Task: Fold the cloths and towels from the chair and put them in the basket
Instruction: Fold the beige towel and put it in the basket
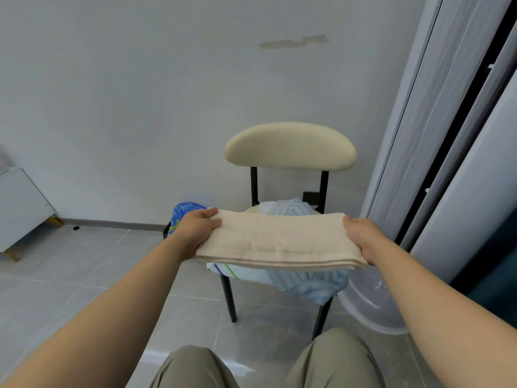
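**Folded towel held over the chair**

The left hand (197, 232) is closed around the left end of a beige towel (279, 242), with the thumb laid on top and the fingers tucked beneath. The right hand (363, 239) is clamped on the right end in the same way, thumb uppermost. The towel is folded into a long flat band of several layers and is stretched level between the two hands at the centre of the frame, above the seat of the chair (291, 147).

Under the towel, light blue cloths (307, 284) are heaped on the seat and hang over its front edge; a white cloth with blue and green stripes (223, 271) is seen at their left.

A translucent basket (372, 306) is set on the floor just right of the chair, at the lower right. A blue bag (184, 210) is seen left of the chair, against the wall. A white cabinet (22, 203) is placed at the left edge, and a door (447, 135) fills the right.
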The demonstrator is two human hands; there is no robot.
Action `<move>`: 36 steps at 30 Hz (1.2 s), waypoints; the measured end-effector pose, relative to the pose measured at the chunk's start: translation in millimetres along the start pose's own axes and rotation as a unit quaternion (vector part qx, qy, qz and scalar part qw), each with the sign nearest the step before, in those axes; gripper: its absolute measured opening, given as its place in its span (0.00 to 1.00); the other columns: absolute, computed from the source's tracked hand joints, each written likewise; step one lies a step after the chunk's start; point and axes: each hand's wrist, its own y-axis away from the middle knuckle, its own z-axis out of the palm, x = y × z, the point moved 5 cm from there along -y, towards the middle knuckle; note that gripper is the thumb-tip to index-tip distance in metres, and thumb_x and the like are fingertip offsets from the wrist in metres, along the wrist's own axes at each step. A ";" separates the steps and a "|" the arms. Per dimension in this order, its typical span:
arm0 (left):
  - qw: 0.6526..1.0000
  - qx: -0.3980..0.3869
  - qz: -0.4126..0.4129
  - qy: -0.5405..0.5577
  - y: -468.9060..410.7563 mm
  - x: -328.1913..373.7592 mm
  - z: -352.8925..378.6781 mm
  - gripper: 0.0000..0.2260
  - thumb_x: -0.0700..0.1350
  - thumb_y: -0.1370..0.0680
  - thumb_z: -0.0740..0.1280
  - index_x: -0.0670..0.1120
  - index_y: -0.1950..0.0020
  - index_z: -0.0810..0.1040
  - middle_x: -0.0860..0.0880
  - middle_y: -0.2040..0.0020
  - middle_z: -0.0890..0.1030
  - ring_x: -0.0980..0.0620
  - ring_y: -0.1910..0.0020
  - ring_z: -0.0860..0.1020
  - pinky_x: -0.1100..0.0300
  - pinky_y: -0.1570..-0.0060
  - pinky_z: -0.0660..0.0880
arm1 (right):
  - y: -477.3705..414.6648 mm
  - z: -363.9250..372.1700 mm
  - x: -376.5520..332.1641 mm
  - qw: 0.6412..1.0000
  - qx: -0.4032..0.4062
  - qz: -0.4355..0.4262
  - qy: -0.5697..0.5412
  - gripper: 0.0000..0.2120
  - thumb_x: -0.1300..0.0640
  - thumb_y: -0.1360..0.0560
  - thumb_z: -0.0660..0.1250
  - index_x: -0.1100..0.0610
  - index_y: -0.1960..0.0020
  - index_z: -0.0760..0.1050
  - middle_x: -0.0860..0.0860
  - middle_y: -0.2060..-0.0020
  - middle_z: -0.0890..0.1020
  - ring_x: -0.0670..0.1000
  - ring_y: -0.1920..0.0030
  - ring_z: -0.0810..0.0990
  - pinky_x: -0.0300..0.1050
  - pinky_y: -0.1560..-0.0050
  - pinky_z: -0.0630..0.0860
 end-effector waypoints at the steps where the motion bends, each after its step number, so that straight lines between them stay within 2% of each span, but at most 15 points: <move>1: 1.000 -0.017 -0.009 0.000 2.1 0.2 0.7 0.23 0.43 0.25 0.73 0.52 0.30 0.75 0.48 0.36 0.78 0.47 0.42 0.80 0.51 0.38 0.76 | 1.8 0.3 0.0 1.000 -0.007 -0.008 0.008 0.19 0.48 0.17 0.61 0.62 0.38 0.76 0.57 0.48 0.82 0.58 0.49 0.81 0.53 0.44 0.79; 3: 0.998 -0.055 -0.031 0.007 6.9 0.1 3.8 0.28 0.40 0.27 0.75 0.51 0.28 0.73 0.49 0.39 0.80 0.47 0.44 0.81 0.52 0.43 0.78 | 8.9 1.6 -3.2 0.999 -0.024 -0.037 0.009 0.14 0.50 0.19 0.64 0.56 0.37 0.74 0.55 0.50 0.81 0.56 0.52 0.81 0.49 0.53 0.80; 5: 0.994 -0.095 -0.051 0.003 13.2 0.1 7.2 0.33 0.38 0.28 0.75 0.52 0.26 0.70 0.48 0.39 0.79 0.46 0.45 0.81 0.54 0.50 0.79 | 12.7 4.6 -5.6 0.996 -0.050 -0.074 0.009 0.13 0.51 0.19 0.65 0.47 0.35 0.72 0.53 0.48 0.81 0.55 0.52 0.82 0.46 0.59 0.79; 7: 0.991 -0.118 -0.062 -0.003 17.9 0.3 9.4 0.35 0.37 0.28 0.75 0.52 0.24 0.67 0.47 0.38 0.78 0.44 0.45 0.80 0.56 0.55 0.78 | 14.8 9.0 -9.2 0.990 -0.068 -0.116 0.031 0.13 0.52 0.19 0.65 0.44 0.35 0.75 0.52 0.45 0.81 0.55 0.50 0.83 0.48 0.55 0.81; 9: 0.990 -0.122 -0.062 -0.012 21.5 1.4 11.5 0.36 0.36 0.28 0.74 0.51 0.23 0.65 0.47 0.39 0.77 0.45 0.46 0.80 0.57 0.57 0.78 | 16.0 13.5 -13.0 0.985 -0.068 -0.152 0.051 0.13 0.52 0.19 0.65 0.44 0.36 0.77 0.51 0.42 0.81 0.53 0.46 0.82 0.50 0.44 0.80; 11: 0.991 -0.120 -0.052 -0.027 22.0 2.2 14.1 0.37 0.35 0.28 0.74 0.50 0.23 0.64 0.47 0.39 0.77 0.46 0.46 0.79 0.58 0.56 0.78 | 21.3 18.4 -19.2 0.981 -0.066 -0.174 0.056 0.12 0.52 0.20 0.67 0.47 0.37 0.79 0.49 0.40 0.80 0.51 0.43 0.80 0.48 0.39 0.77; 14: 0.991 -0.120 -0.026 -0.057 23.7 5.9 21.3 0.39 0.35 0.29 0.74 0.50 0.22 0.64 0.47 0.37 0.75 0.46 0.44 0.79 0.56 0.54 0.80 | 32.1 26.8 -33.7 0.974 -0.066 -0.207 0.063 0.11 0.57 0.22 0.70 0.49 0.41 0.81 0.47 0.47 0.81 0.47 0.51 0.79 0.41 0.48 0.75; 16: 0.989 -0.120 0.000 -0.082 28.8 12.9 28.8 0.39 0.34 0.29 0.74 0.51 0.22 0.63 0.47 0.37 0.74 0.47 0.46 0.79 0.58 0.61 0.79 | 41.8 34.2 -44.0 0.970 -0.074 -0.223 0.070 0.12 0.60 0.24 0.70 0.48 0.43 0.81 0.43 0.55 0.80 0.44 0.58 0.78 0.38 0.54 0.73; 20: 0.983 -0.126 0.056 -0.123 41.1 32.1 47.8 0.38 0.33 0.28 0.72 0.52 0.22 0.63 0.50 0.45 0.74 0.51 0.55 0.80 0.61 0.67 0.78 | 61.7 50.5 -61.3 0.956 -0.100 -0.257 0.099 0.13 0.58 0.28 0.71 0.46 0.46 0.83 0.45 0.56 0.82 0.48 0.55 0.81 0.41 0.52 0.76; 24: 0.969 -0.138 0.101 -0.176 50.6 47.3 66.7 0.39 0.35 0.29 0.73 0.53 0.21 0.62 0.48 0.50 0.79 0.49 0.59 0.82 0.55 0.60 0.82 | 80.5 69.6 -71.4 0.938 -0.144 -0.282 0.143 0.13 0.57 0.27 0.70 0.45 0.45 0.81 0.46 0.56 0.79 0.48 0.58 0.80 0.45 0.56 0.78; 28: 0.952 -0.156 0.138 -0.225 60.9 57.6 82.0 0.41 0.37 0.29 0.72 0.55 0.20 0.58 0.45 0.42 0.79 0.53 0.62 0.82 0.56 0.58 0.83 | 91.9 82.1 -75.6 0.929 -0.162 -0.295 0.157 0.14 0.56 0.27 0.70 0.46 0.42 0.79 0.50 0.57 0.77 0.48 0.62 0.77 0.40 0.62 0.76; 31: 0.945 -0.165 0.156 -0.234 67.8 63.0 88.9 0.41 0.36 0.28 0.71 0.55 0.20 0.57 0.37 0.33 0.75 0.59 0.67 0.79 0.60 0.62 0.80 | 97.8 84.6 -77.8 0.928 -0.161 -0.302 0.147 0.15 0.57 0.28 0.70 0.45 0.42 0.78 0.51 0.56 0.77 0.46 0.64 0.75 0.34 0.65 0.73; 34: 0.943 -0.175 0.166 -0.229 72.5 65.6 94.1 0.42 0.35 0.28 0.71 0.55 0.19 0.55 0.37 0.30 0.71 0.59 0.67 0.77 0.63 0.65 0.77 | 100.9 86.8 -77.6 0.935 -0.187 -0.286 0.098 0.16 0.58 0.28 0.70 0.44 0.43 0.77 0.52 0.54 0.76 0.47 0.63 0.77 0.44 0.63 0.80; 36: 0.945 -0.184 0.167 -0.213 72.8 65.4 96.5 0.43 0.35 0.28 0.71 0.56 0.19 0.54 0.43 0.28 0.70 0.59 0.65 0.78 0.62 0.66 0.78 | 103.8 87.0 -77.6 0.939 -0.208 -0.265 0.064 0.16 0.60 0.27 0.69 0.46 0.42 0.77 0.54 0.52 0.77 0.48 0.62 0.81 0.43 0.66 0.80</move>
